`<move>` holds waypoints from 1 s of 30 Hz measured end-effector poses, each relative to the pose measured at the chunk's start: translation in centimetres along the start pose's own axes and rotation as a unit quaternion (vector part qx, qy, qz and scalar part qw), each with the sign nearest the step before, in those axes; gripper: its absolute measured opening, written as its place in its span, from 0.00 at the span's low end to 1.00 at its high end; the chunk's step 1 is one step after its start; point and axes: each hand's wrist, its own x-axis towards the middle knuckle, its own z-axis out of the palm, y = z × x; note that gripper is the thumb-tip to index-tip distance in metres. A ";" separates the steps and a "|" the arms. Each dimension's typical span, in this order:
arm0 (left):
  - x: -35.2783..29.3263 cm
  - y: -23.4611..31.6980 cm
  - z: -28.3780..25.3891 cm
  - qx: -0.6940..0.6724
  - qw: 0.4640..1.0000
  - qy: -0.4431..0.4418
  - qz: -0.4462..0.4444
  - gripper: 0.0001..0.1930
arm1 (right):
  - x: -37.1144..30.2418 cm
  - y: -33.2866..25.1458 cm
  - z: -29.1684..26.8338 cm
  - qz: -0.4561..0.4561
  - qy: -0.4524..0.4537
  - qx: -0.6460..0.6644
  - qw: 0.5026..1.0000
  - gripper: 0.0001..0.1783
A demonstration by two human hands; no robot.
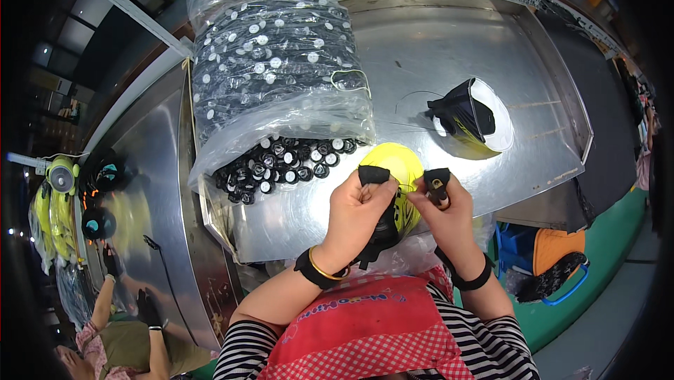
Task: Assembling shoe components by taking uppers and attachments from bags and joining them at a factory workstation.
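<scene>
A yellow and black cap (397, 162) is between my hands at the table's near edge, its yellow brim pointing away. My left hand (360, 201) is closed in a pinch at the cap's left side. My right hand (449, 206) is closed at its right side, around a small tool (439, 196) with a dark, brass-coloured end; its exact kind is unclear. Black fabric covers the index fingertip area of both hands. Whether these are finger covers or part of the cap, I cannot tell. The fingertips hide what they pinch.
A clear plastic bag (281, 64) of black pieces with white discs lies open at left, several spilling out (281, 166). A stack of caps (484, 117) stands at right on the metal table (435, 43). At lower left, a co-worker's gloved hands (149, 308) rest by another metal table (151, 218).
</scene>
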 end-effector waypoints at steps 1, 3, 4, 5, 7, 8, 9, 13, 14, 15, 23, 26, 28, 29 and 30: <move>0.2 0.1 0.1 -0.046 0.999 0.016 -0.024 0.02 | -0.1 -0.7 -0.1 -0.082 0.034 -0.156 0.984 0.16; 0.4 0.7 0.3 -0.110 0.992 0.026 -0.055 0.02 | -0.2 -1.0 -0.2 -0.162 0.066 -0.307 0.935 0.19; 0.4 0.6 0.1 -0.110 0.992 0.026 -0.055 0.02 | -0.1 -0.7 -0.3 -0.212 0.065 -0.343 0.913 0.21; 0.4 0.5 -0.1 -0.107 0.992 0.000 -0.068 0.03 | 0.0 -0.5 -0.3 -0.262 0.062 -0.377 0.886 0.24; 0.3 0.4 -0.2 -0.105 0.991 -0.028 -0.083 0.04 | -0.1 0.0 -0.3 -0.230 0.056 -0.416 0.878 0.24; 0.2 0.6 0.0 -0.082 0.991 -0.032 -0.101 0.03 | -0.2 0.2 -0.2 -0.199 0.049 -0.454 0.867 0.25; 0.1 0.7 0.2 -0.058 0.990 -0.037 -0.120 0.03 | -0.2 0.5 -0.5 -0.197 0.050 -0.455 0.867 0.25; 0.3 0.8 0.3 -0.045 0.995 -0.020 -0.086 0.02 | 0.3 0.1 -1.7 -0.225 -0.013 -0.405 0.886 0.23; 0.4 0.4 0.1 0.000 0.996 -0.035 -0.081 0.02 | 0.5 -0.1 -1.8 -0.216 0.000 -0.381 0.899 0.21; 0.4 0.2 0.0 0.045 0.995 -0.051 -0.076 0.02 | 0.8 -0.2 -1.5 -0.191 0.023 -0.395 0.898 0.19; 0.1 0.6 0.3 0.112 0.990 -0.055 -0.059 0.04 | 1.5 -0.5 -1.7 -0.284 0.016 -0.483 0.828 0.16; 0.0 0.6 0.4 0.130 0.988 -0.062 -0.053 0.03 | 1.3 0.3 -1.7 -0.225 -0.032 -0.434 0.872 0.14; -0.1 0.5 0.5 0.134 0.988 -0.060 -0.048 0.04 | 1.2 0.3 -1.5 -0.171 -0.035 -0.398 0.901 0.13; -0.2 0.5 0.7 0.106 0.992 -0.052 -0.052 0.04 | 1.4 0.7 -1.5 -0.171 -0.035 -0.398 0.901 0.13; -0.2 0.6 0.9 0.078 0.994 -0.046 -0.055 0.04 | 1.8 1.4 -1.7 -0.203 0.019 -0.404 0.892 0.13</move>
